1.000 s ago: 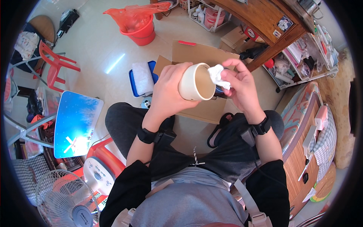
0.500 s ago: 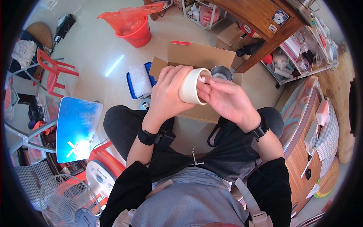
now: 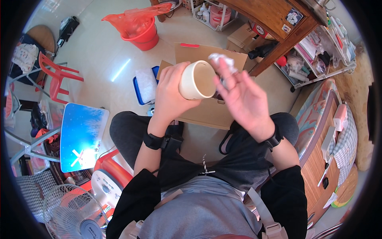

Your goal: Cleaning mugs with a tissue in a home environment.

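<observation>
biggest first: open cardboard box [image 3: 205, 115] on the floor ahead of the person, flaps folded out. red bucket [image 3: 141, 40] beyond it, a red bag hanging over the rim. blue tray [image 3: 155, 71] just left of the box, white wrapped bundle [image 3: 145, 85] on it.

left hand [image 3: 171, 85]: curled round the outside of the cup, firm-looking hold. right hand [image 3: 246, 99]: blurred, fingers partly spread beside the cup mouth. wad sits at its fingertips; can't tell if it's pinched or just caught between fingers.

cream cup [image 3: 200, 79]: held up over the box as seen from above, tilted, mouth to the right and toward the camera. white wad [image 3: 228, 61]: outside the cup, just past the rim, probably tissue.

step in hand, my read: wiping out the cup, between strokes. another stroke would call for a tighter wad grip, fingertips back inside, cup kept steady by the left.
</observation>
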A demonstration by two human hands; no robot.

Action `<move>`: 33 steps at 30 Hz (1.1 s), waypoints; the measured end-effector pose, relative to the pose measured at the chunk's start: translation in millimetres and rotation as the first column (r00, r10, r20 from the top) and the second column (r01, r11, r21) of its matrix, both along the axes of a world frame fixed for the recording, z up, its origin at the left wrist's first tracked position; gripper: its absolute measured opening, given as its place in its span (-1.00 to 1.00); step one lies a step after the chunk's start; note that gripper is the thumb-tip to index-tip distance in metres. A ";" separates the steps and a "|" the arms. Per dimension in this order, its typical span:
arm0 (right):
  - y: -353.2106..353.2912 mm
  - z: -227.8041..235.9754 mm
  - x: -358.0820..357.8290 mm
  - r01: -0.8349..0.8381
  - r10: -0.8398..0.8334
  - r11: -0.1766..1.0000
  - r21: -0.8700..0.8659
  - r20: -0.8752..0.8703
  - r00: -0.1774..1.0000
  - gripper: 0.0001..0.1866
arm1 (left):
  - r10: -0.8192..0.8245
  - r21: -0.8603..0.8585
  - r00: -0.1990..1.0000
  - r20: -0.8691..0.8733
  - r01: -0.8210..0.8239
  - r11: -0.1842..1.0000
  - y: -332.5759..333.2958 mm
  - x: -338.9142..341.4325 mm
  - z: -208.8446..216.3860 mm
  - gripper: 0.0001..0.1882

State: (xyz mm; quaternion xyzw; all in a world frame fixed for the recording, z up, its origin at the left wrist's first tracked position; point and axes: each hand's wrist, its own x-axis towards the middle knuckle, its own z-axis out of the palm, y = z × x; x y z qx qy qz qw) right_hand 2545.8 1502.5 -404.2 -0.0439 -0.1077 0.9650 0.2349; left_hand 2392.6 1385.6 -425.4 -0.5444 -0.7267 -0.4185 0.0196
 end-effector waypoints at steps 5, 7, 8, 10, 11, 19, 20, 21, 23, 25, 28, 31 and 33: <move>31.8 -14.8 -3.1 0.187 -0.190 0.982 0.039 0.087 0.978 -0.72 | 0.053 0.026 0.987 0.155 -0.058 0.998 -4.6 -1.8 0.5 -0.19; 32.2 -28.2 -6.2 0.175 -0.238 0.962 0.211 0.327 0.915 -0.80 | 0.018 0.040 0.966 0.259 -0.030 0.999 -5.8 -4.5 -1.8 -0.18; 30.2 -31.9 -6.3 0.176 -0.239 0.961 0.211 0.324 0.915 -0.80 | -0.017 0.058 0.932 0.361 -0.004 0.998 -6.2 -5.2 -2.0 -0.17; 25.6 -40.0 -7.1 0.056 -0.210 0.948 0.314 0.481 0.851 -0.86 | -0.059 0.072 0.909 0.413 0.032 0.997 -6.9 -3.9 2.0 -0.17; 25.1 -42.4 -7.9 0.013 -0.193 0.942 0.334 0.510 0.838 -0.86 | -0.100 0.088 0.881 0.462 0.067 0.994 -7.5 -3.2 4.3 -0.16; 16.1 -29.1 -14.3 -0.028 -0.242 0.863 0.505 0.461 0.853 -0.75 | -0.233 0.160 0.478 0.847 0.188 0.969 -16.3 -0.2 2.2 -0.23; 12.6 -23.4 -15.5 -0.031 -0.246 0.849 0.528 0.446 0.861 -0.72 | -0.252 0.194 0.389 0.886 0.183 0.964 -16.4 0.7 1.1 -0.26; 11.4 -24.1 -14.2 -0.033 -0.245 0.848 0.528 0.446 0.861 -0.72 | -0.252 0.195 0.388 0.886 0.181 0.964 -15.7 1.9 0.8 -0.26; 11.3 -27.6 -11.0 -0.119 -0.091 0.857 0.501 0.375 0.923 -0.67 | -0.284 0.247 0.306 0.909 0.154 0.957 -14.2 3.9 0.1 -0.34; 17.1 -33.2 -7.8 -0.151 -0.024 0.864 0.480 0.339 0.940 -0.69 | -0.305 0.284 0.238 0.922 0.121 0.951 -12.7 5.4 -0.1 -0.37; 19.1 -33.1 -9.5 -0.219 0.043 0.829 0.515 0.332 0.942 -0.72 | -0.322 0.317 0.150 0.935 0.057 0.947 -15.6 2.8 -8.0 -0.42; 15.4 -28.3 -11.6 -0.268 -0.008 0.718 0.642 0.393 0.919 -0.73 | -0.297 0.300 0.049 0.954 -0.061 0.952 -15.0 -2.8 -16.6 -0.44; 12.2 -25.4 -12.9 -0.285 -0.083 0.619 0.732 0.422 0.903 -0.75 | -0.316 0.312 -0.039 0.948 -0.083 0.946 -12.8 -1.8 -8.8 -0.47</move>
